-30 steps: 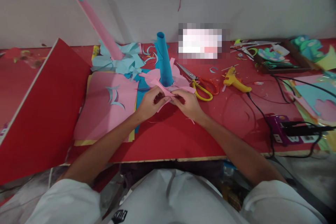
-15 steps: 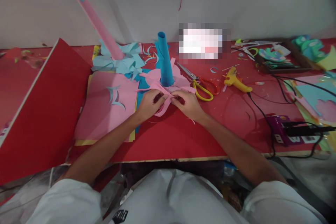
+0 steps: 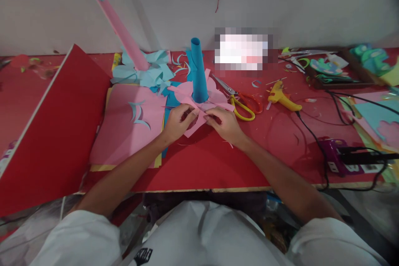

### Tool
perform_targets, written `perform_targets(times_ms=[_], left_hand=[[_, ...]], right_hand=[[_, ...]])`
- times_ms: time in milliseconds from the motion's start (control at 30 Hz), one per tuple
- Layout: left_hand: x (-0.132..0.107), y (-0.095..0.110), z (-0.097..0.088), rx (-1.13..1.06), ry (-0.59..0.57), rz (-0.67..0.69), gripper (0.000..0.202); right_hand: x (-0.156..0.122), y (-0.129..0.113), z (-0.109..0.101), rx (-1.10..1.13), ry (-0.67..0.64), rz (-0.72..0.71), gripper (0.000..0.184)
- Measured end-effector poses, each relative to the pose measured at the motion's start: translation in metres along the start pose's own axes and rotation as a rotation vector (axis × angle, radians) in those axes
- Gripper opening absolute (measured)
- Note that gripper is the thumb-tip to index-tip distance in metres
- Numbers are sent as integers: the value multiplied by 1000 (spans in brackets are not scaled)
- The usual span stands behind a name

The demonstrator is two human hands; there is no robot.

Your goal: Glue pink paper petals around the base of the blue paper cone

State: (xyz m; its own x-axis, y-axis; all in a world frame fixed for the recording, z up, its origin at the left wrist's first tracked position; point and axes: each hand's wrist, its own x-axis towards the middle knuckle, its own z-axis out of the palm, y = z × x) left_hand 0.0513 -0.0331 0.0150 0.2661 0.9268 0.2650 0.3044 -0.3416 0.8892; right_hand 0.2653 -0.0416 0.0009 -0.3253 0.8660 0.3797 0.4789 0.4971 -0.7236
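Blue tube [image 3: 199, 72] upright behind held pink paper [image 3: 196, 126]

Fingers [image 3: 190, 118] partly hide the pink paper [image 3: 195, 126], and pixelation [image 3: 241, 52] obscures something near the wall [image 3: 171, 8].

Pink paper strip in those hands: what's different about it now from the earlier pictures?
The pink paper strip has been turned: the narrow, curling part below the fingers now shows as a broader, flatter piece, its corner pointing toward the table's near edge. The left hand and right hand stay at it. The blue tube, scissors and glue gun stayed put.
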Motion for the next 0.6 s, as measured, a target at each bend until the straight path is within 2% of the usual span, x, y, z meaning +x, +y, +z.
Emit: perform_targets(times_ms=[133, 267, 600], left_hand=[[5, -8, -1, -204, 155, -17, 47], [11, -12, -3, -428, 228, 40, 43], [10, -7, -6, -351, 256, 54, 32]], right_hand=[[0, 0, 0, 6, -9, 3, 27], [0, -1, -2, 0, -27, 17, 27], [-1, 0, 0, 25, -3, -8, 23]])
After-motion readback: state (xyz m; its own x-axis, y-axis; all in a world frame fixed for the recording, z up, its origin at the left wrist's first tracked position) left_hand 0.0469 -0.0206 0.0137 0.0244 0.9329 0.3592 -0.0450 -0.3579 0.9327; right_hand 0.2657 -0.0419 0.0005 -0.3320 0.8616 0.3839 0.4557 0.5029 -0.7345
